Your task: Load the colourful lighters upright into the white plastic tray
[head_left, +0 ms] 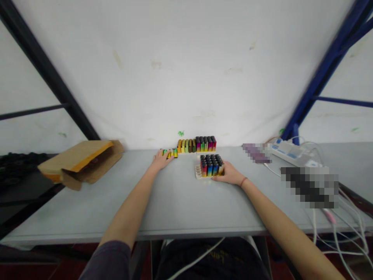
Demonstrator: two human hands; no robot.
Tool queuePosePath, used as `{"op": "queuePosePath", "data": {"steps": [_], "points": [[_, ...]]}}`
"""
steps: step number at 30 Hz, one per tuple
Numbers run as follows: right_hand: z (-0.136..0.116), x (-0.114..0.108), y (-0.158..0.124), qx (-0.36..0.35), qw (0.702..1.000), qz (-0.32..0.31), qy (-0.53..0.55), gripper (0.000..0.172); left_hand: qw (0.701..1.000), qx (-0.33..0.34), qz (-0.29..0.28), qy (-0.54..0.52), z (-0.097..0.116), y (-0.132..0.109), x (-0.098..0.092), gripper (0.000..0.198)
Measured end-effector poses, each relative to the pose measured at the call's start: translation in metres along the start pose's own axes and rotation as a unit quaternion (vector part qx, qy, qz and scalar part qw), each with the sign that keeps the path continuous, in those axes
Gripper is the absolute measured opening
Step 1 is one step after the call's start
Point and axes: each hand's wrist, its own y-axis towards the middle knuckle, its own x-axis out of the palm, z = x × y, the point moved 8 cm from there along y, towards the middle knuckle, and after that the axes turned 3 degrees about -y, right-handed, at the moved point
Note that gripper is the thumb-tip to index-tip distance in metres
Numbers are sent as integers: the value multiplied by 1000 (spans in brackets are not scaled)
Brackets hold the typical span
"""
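Observation:
Near the middle of the table stands a white tray (pixel 198 172) filled with lighters (pixel 210 168) that have black tops and rainbow-coloured bodies. Its leftmost column shows bare holes. My right hand (pixel 231 173) is closed around the right side of this tray. Farther left, my left hand (pixel 162 160) reaches over several yellow-green lighters (pixel 172 153) lying by the wall. Its fingers are spread and touch them; whether one is pinched is too small to make out.
Behind the tray, against the wall, stand a block of yellow and olive lighters (pixel 187 146) and another lighter block (pixel 206 144). An open cardboard box (pixel 84 159) lies at left. At right are a power strip (pixel 294 152), blurred items and white cables (pixel 346 223).

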Motion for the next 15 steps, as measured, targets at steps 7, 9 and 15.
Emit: {"op": "queuePosePath", "data": {"steps": [7,9,15], "points": [[0,0,-1,1,1000,-5,-4,54,997,29,62,-23,7,17,-6,57],[0,-1,-1,1,1000,3,-8,56,997,19,65,-28,5,9,-6,61],[2,-1,-1,-5,1000,1,-19,54,998,22,49,-42,18,1,-8,64]]}}
